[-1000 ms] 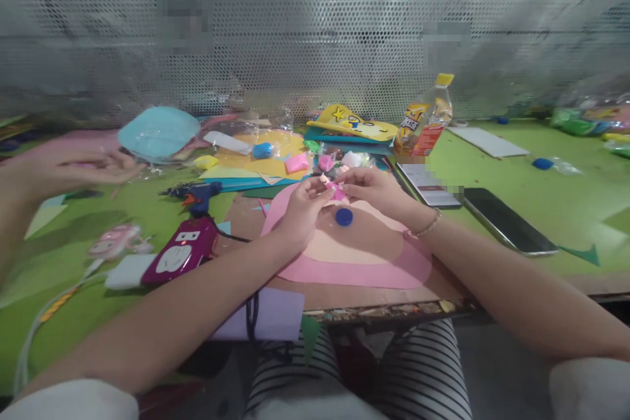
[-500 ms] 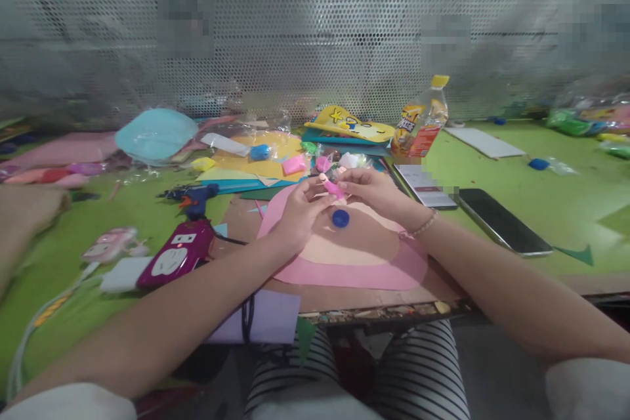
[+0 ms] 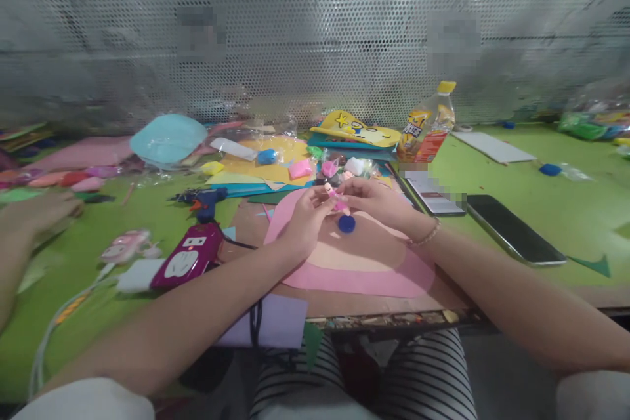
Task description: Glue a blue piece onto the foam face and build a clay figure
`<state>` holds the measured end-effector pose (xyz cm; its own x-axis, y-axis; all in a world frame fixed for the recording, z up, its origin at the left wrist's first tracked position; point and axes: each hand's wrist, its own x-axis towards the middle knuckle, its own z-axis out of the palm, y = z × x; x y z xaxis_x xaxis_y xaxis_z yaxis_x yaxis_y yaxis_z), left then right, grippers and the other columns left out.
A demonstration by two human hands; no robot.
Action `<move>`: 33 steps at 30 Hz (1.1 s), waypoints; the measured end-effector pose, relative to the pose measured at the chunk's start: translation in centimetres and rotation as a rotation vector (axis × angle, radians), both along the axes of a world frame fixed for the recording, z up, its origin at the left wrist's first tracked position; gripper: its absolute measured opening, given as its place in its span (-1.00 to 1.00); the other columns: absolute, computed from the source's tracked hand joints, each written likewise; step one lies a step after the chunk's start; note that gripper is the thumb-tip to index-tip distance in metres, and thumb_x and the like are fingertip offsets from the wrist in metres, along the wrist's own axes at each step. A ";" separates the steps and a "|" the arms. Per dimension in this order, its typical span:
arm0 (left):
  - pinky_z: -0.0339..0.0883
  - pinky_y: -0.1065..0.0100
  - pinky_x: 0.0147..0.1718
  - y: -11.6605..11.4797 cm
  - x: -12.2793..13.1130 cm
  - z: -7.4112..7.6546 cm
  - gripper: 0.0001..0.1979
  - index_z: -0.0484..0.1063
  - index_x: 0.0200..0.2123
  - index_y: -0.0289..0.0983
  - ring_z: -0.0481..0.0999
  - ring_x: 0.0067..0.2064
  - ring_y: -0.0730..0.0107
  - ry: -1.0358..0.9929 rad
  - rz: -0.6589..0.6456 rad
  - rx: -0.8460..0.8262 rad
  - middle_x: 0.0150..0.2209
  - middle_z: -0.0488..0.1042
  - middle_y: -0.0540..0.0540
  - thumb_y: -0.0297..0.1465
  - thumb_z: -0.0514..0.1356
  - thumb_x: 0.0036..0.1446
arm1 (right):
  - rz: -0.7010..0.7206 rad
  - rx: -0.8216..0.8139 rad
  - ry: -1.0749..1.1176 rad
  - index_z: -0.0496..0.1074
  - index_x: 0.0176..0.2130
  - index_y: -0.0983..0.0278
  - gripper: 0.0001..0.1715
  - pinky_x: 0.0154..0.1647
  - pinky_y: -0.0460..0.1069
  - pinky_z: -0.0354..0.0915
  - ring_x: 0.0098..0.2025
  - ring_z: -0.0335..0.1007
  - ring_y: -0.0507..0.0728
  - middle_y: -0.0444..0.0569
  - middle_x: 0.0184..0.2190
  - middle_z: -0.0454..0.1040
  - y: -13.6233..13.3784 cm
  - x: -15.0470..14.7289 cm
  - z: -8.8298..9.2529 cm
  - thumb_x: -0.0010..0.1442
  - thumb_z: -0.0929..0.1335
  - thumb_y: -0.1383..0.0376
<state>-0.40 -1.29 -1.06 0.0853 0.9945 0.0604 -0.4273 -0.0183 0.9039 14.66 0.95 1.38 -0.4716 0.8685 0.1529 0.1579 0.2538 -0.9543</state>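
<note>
Between my two hands is a small pink clay figure (image 3: 337, 201) with a pale, light-coloured end. My left hand (image 3: 311, 213) pinches it from the left, fingers closed. My right hand (image 3: 371, 200) closes on it from the other side with thumb and fingertips. Just below the fingers a round blue cap (image 3: 346, 224) lies on a cream paper shape (image 3: 359, 252), which sits on a larger pink paper shape (image 3: 354, 282). Parts of the figure are hidden behind my fingers.
Behind my hands lie clay packets, among them a pink one (image 3: 300, 169). A glue gun (image 3: 209, 202) and a purple power bank (image 3: 189, 256) are at left. A bottle (image 3: 428, 128) and a dark phone (image 3: 514, 228) stand and lie at right. Another person's arm (image 3: 34, 223) reaches in at far left.
The view has shifted slightly, so everything sits a little lower and further right. The pink figure has turned a little between my fingers. At far left the other person's arm has moved.
</note>
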 end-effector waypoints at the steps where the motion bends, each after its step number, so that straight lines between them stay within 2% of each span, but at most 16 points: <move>1: 0.39 0.35 -0.29 0.0 0.0 -0.1 -0.70 0.34 -0.32 -0.30 0.46 -0.36 0.50 0.009 0.004 0.002 -0.34 0.42 0.01 -0.39 0.33 -0.16 | 0.007 0.003 -0.015 0.37 -0.29 0.29 -0.74 -0.38 -0.09 0.29 -0.41 0.32 -0.02 -0.14 -0.43 0.38 0.0 0.0 0.0 0.10 0.35 0.15; 5: 0.37 0.35 -0.31 0.2 -0.1 -0.3 -0.71 0.33 -0.33 -0.30 0.46 -0.39 0.49 0.035 -0.014 0.002 -0.38 0.42 0.01 -0.38 0.32 -0.15 | -0.030 0.057 -0.103 0.35 -0.30 0.30 -0.80 -0.38 -0.09 0.29 -0.42 0.33 -0.01 -0.12 -0.43 0.38 0.1 0.0 -0.2 0.18 0.26 0.20; 9: 0.35 0.35 -0.31 0.1 -0.1 -0.3 -0.74 0.33 -0.32 -0.31 0.45 -0.41 0.50 0.058 -0.028 -0.019 -0.39 0.42 0.01 -0.38 0.29 -0.12 | -0.084 0.147 -0.233 0.33 -0.37 0.29 -0.76 -0.43 -0.09 0.26 -0.47 0.30 0.00 -0.13 -0.51 0.36 0.3 0.0 -0.6 0.21 0.20 0.22; 21: 0.28 0.43 -0.39 -0.2 -0.1 -0.1 -0.86 0.33 -0.37 -0.30 0.43 -0.45 0.54 0.135 -0.068 -0.034 -0.44 0.41 0.03 -0.43 0.22 -0.05 | -0.065 0.300 -0.422 0.42 -0.32 0.32 -0.78 -0.39 -0.08 0.24 -0.42 0.32 0.02 -0.08 -0.45 0.43 1.2 0.3 -1.4 0.11 0.21 0.41; 24: 0.26 0.44 -0.45 -0.1 -0.2 -0.3 -0.84 0.31 -0.40 -0.29 0.41 -0.48 0.53 0.145 -0.104 -0.034 -0.48 0.39 0.04 -0.38 0.24 -0.05 | -0.117 0.489 -0.504 0.44 -0.31 0.33 -0.81 -0.31 -0.05 0.26 -0.35 0.33 0.06 -0.01 -0.38 0.45 1.7 0.6 -2.1 0.11 0.24 0.42; 28: 0.26 0.45 -0.43 -0.1 -0.1 -0.5 -0.82 0.33 -0.38 -0.31 0.42 -0.44 0.52 0.134 -0.081 -0.066 -0.46 0.41 0.00 -0.40 0.25 -0.08 | -0.091 0.805 -0.711 0.44 -0.28 0.30 -0.81 -0.10 0.04 0.24 -0.14 0.28 0.16 0.09 -0.22 0.45 2.2 1.3 -3.0 0.18 0.25 0.35; 30: 0.26 0.47 -0.42 -0.2 0.0 -0.6 -0.82 0.33 -0.38 -0.32 0.41 -0.44 0.54 0.130 -0.074 -0.075 -0.46 0.40 0.00 -0.42 0.25 -0.09 | -0.181 0.826 -0.879 0.42 -0.14 0.29 -0.74 -0.04 0.09 0.20 -0.04 0.25 0.22 0.13 -0.13 0.42 2.3 1.8 -3.2 0.19 0.24 0.30; 33: 0.26 0.47 -0.44 -0.3 0.0 -0.7 -0.83 0.31 -0.38 -0.31 0.39 -0.46 0.56 0.143 -0.104 -0.070 -0.48 0.37 0.02 -0.43 0.23 -0.07 | -0.424 0.684 -1.135 0.30 0.05 0.33 -0.52 -0.03 0.16 0.17 0.00 0.26 0.33 0.22 -0.05 0.38 2.6 2.9 -3.0 0.19 0.23 0.18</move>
<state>-0.37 -1.55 -1.77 0.1903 0.9813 -0.0286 -0.2910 0.0842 0.9530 17.58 3.52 -1.59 -0.3449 0.8839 0.3159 0.9355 0.3513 0.0383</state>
